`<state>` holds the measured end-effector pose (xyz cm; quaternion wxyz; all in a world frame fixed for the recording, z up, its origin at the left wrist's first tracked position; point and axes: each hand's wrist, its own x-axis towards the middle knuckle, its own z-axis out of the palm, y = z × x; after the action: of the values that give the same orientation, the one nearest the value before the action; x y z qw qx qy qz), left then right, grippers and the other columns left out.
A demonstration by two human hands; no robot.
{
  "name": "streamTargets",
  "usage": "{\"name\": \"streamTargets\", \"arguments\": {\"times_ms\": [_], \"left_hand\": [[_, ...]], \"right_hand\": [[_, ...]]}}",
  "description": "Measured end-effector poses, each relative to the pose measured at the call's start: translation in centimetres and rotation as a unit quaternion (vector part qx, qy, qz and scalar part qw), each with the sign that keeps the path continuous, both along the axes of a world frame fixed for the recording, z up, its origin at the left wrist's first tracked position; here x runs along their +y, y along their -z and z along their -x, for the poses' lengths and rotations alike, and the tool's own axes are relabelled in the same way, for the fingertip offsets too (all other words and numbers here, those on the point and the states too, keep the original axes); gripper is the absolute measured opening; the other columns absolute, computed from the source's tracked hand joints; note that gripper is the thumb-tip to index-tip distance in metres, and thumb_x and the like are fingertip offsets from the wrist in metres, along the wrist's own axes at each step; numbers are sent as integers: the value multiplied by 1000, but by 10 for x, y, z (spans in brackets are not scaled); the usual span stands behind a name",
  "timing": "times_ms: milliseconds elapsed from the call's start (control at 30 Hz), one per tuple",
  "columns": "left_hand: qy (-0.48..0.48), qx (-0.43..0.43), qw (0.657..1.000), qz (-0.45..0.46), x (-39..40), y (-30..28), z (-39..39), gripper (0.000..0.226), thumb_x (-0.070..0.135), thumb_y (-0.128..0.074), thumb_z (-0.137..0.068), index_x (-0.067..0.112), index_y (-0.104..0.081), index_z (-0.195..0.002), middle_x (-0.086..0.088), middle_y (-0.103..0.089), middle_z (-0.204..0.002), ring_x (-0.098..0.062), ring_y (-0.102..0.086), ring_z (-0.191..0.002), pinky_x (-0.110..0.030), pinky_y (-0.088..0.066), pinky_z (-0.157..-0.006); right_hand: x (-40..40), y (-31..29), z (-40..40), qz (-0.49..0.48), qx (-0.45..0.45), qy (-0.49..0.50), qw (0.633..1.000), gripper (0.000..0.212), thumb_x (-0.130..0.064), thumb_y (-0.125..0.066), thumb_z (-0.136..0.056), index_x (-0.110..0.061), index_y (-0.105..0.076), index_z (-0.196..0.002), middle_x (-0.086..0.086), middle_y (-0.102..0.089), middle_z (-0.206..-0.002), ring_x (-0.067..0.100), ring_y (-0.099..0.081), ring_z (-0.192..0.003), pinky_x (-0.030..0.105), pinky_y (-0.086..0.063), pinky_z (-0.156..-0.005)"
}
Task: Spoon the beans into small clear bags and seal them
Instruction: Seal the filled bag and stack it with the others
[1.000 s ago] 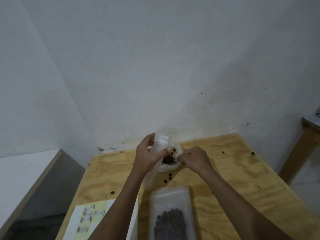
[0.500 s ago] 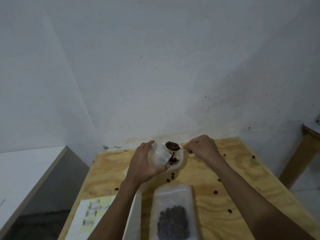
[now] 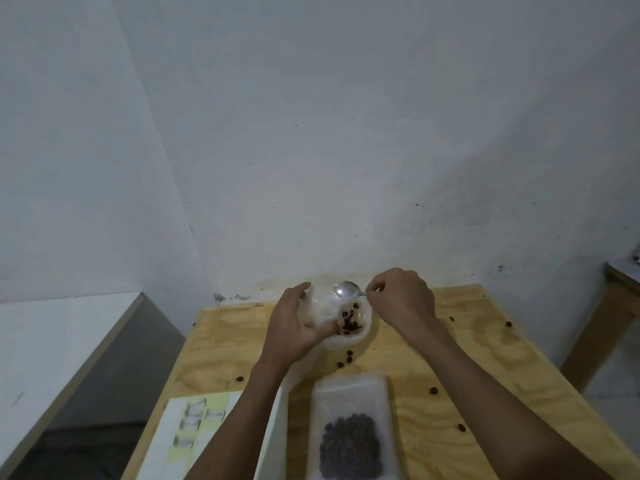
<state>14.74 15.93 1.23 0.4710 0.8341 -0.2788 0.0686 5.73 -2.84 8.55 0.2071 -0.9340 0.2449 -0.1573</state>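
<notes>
- Two hands work over our plywood table point(image 3: 485, 368): our left hand point(image 3: 294, 327) curls around a small clear bag point(image 3: 320, 308), held open.
- Our right hand point(image 3: 401, 301) pinches a spoon point(image 3: 346, 290) at the bag's 12 o'clock.
- Beans point(image 3: 349, 322) sit in a white bowl point(image 3: 349, 341); a filled bag point(image 3: 349, 441) lies at 6 o'clock.

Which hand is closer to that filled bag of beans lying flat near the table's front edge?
Left. The left hand holds the small clear bag just beyond the filled bag; the right hand, pinching the spoon, sits farther back and right.
</notes>
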Motion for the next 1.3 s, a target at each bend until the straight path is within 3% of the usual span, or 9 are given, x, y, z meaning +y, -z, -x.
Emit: {"name": "streamTargets", "arguments": {"times_ms": [67, 200, 300, 500, 633, 800, 967, 1200, 1300], "left_hand": [[1, 27, 999, 36, 1, -1, 0, 105, 73, -80, -56, 22, -51, -144, 8, -59, -134, -13, -60, -115, -33, -57, -87], [30, 76, 995, 60, -4, -11, 3, 100, 70, -81, -54, 25, -55, -139, 9, -61, -126, -8, -63, -106, -13, -54, -62], [60, 121, 989, 62, -13, -15, 1, 84, 67, -80, -56, 29, -62, -129, 12, -68, -118, -5, -66, -97, -12, -52, -65], [75, 220, 954, 189, -32, -20, -5, 52, 55, -78, -68, 23, -74, -109, -1, -76, -106, -25, -72, -102, -53, -58, -85], [79, 239, 938, 238, -44, -29, -7, 50, 50, -77, -73, 16, -73, -110, -13, -73, -111, -34, -70, -106, -64, -55, -85], [87, 248, 933, 247, -49, -28, -8, 56, 49, -78, -75, 7, -69, -110, -26, -66, -116, -44, -65, -110, -69, -52, -85], [86, 260, 928, 252, -44, -26, -10, 59, 49, -78, -74, 7, -69, -114, -23, -69, -117, -42, -67, -110, -60, -57, -80], [97, 199, 959, 177, -28, -17, -17, 58, 53, -79, -70, 19, -72, -116, -4, -76, -108, -27, -73, -100, -53, -58, -84], [86, 148, 982, 77, -17, -13, -17, 71, 64, -80, -63, 26, -68, -122, 9, -74, -112, -14, -70, -100, -30, -58, -79]], "right_hand": [[-2, 14, 0, 25, 25, 14, 999, 20, -19, -64, -94, -23, -82, -86, -4, -77, -79, 12, -64, -57, 24, -52, -50], [1, 48, 3, 43, 55, 35, 997, 22, -13, -61, -91, -21, -80, -84, 0, -72, -79, 19, -66, -68, 26, -45, -54], [7, 65, 4, 51, 67, 31, 996, 23, -7, -57, -91, -17, -78, -91, 1, -70, -87, 22, -67, -75, 28, -43, -57], [4, 72, 4, -45, 39, 21, 998, 22, -13, -62, -92, -21, -82, -96, 1, -77, -94, 21, -71, -79, 26, -47, -56], [-5, 78, -5, -166, 37, 55, 984, 32, -12, -58, -84, -16, -63, -52, -1, -57, -52, 20, -51, -45, 26, -33, -48], [-15, 85, -11, -240, 38, 64, 968, 22, -16, -63, -75, -14, -66, -53, 7, -57, -53, 23, -54, -48, 28, -33, -55], [-16, 88, -14, -273, 33, 70, 959, 18, -17, -65, -74, -4, -78, -75, 9, -73, -66, 21, -65, -57, 29, -46, -54], [-11, 80, -12, -278, 31, 94, 955, 28, -12, -64, -74, -21, -51, -50, -3, -45, -50, 19, -40, -48, 27, -30, -54], [-11, 80, -12, -283, 12, 98, 954, 32, -14, -67, -76, -21, -51, -49, -2, -45, -50, 18, -42, -50, 28, -31, -55]]}}
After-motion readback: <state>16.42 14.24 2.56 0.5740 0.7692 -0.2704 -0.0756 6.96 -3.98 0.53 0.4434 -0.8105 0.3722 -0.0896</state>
